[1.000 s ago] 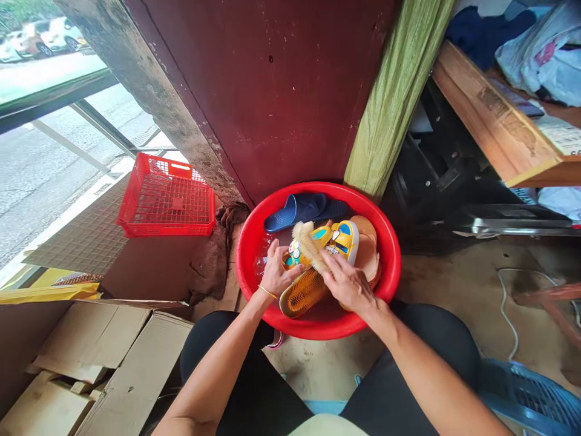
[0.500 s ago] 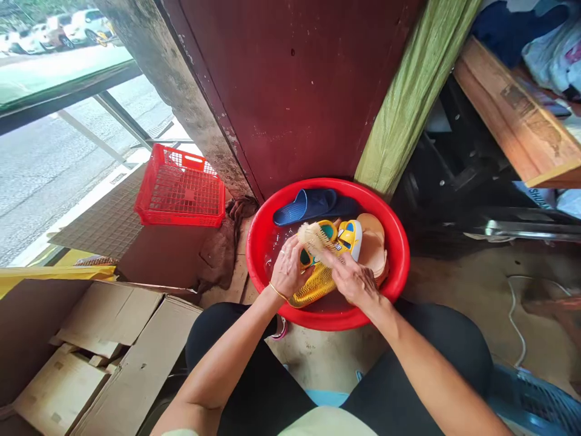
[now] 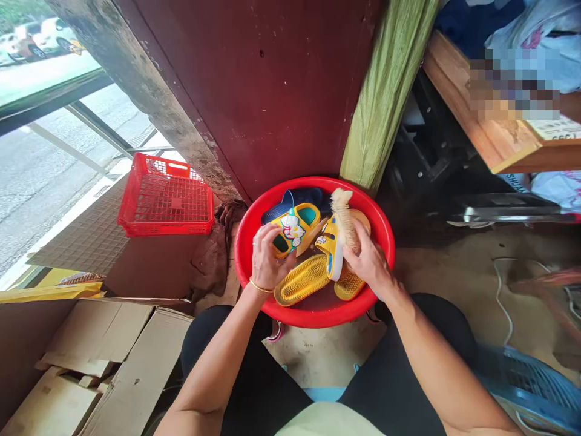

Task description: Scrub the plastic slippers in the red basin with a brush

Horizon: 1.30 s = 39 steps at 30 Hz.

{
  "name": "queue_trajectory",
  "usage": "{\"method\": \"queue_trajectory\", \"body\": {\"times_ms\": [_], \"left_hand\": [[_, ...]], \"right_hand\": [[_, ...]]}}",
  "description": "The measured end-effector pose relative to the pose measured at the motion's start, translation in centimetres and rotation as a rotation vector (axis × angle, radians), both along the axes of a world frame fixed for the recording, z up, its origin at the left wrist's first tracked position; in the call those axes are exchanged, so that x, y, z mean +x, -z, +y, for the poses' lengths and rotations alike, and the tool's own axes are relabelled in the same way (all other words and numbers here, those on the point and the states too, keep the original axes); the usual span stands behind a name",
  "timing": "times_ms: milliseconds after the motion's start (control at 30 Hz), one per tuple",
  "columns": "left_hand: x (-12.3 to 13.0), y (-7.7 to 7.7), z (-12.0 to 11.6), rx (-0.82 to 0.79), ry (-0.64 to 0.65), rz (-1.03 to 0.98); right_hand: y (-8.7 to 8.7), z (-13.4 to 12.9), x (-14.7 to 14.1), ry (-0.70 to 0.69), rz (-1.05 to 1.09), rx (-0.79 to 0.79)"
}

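Note:
A red basin (image 3: 318,317) between my knees holds dark water and several slippers. My left hand (image 3: 269,257) has its fingers curved and apart, beside a yellow slipper (image 3: 293,229) with a white cartoon figure and green openings. My right hand (image 3: 368,257) grips a scrubbing brush (image 3: 344,219) with pale bristles, above the basin's right side. Under the brush lies a yellow slipper with a white edge (image 3: 333,248). Yellow soles (image 3: 303,281) show near the front. A blue slipper (image 3: 278,210) lies at the back, and a tan one is partly hidden by my right hand.
A red crate (image 3: 172,203) stands at the left, near a brown cloth (image 3: 209,260) and cardboard boxes (image 3: 136,363). Behind the basin are a maroon door (image 3: 281,91) and a green curtain (image 3: 376,103). A wooden shelf (image 3: 476,109) juts in at the right.
My hands have moved apart. The brush has shifted right and now points upward in my right hand. The yellow slippers have separated, and my left hand's fingers have spread. The view has shifted slightly.

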State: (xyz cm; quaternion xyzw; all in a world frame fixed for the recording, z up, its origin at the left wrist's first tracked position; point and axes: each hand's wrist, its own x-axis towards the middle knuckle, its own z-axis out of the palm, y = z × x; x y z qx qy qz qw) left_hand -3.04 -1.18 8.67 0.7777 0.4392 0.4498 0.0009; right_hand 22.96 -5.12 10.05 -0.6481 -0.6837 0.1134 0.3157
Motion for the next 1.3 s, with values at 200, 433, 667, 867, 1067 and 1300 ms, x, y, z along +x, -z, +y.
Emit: {"method": "queue_trajectory", "body": {"times_ms": [200,433,667,867,1067,1300], "left_hand": [[4.0,0.7,-1.3,0.013,0.106,-0.109],[9.0,6.3,-2.4,-0.323,0.585,-0.010],[6.7,4.8,-1.6,-0.512,0.457,-0.064],[2.0,3.4,3.5,-0.625,-0.009,-0.040],[1.8,3.7,12.1,-0.675,-0.248,0.068],[6.4,3.9,17.9,-0.828,-0.306,-0.142]], "right_hand": [[-1.1,-0.6,0.0,0.019,0.236,0.095],[0.5,1.5,1.9,0.120,0.123,0.011],[1.9,2.5,2.6,0.155,-0.032,-0.112],[2.3,3.6,2.3,0.131,0.061,-0.197],[2.9,3.9,2.3,0.080,0.108,-0.249],[3.6,4.0,3.4,0.083,0.109,-0.271]]}}
